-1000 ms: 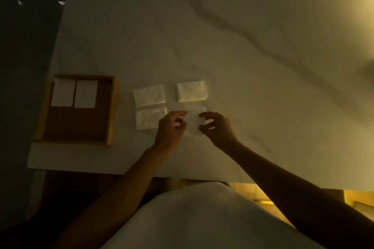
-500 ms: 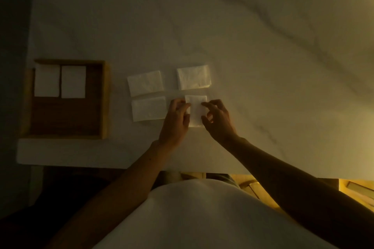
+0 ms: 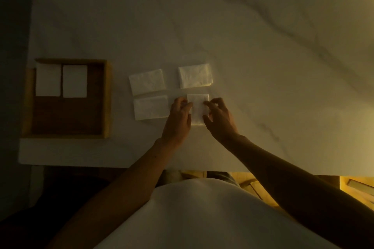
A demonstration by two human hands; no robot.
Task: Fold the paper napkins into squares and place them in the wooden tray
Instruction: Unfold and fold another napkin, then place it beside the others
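A folded white napkin lies on the marble table between my hands. My left hand pinches its left edge and my right hand pinches its right edge. Three more white napkins lie flat nearby: one at upper left, one at lower left, one at upper right. The wooden tray sits at the table's left end and holds two folded napkins side by side along its far side, a left one and a right one.
The white marble table stretches far back and to the right. Its near edge runs just below my wrists. The tray sits close to the table's left edge and front corner. Dark floor lies to the left, and the light is dim.
My hands have drawn together over the napkin, which now looks narrower and folded. The view has shifted a little, so everything sits lower and more central.
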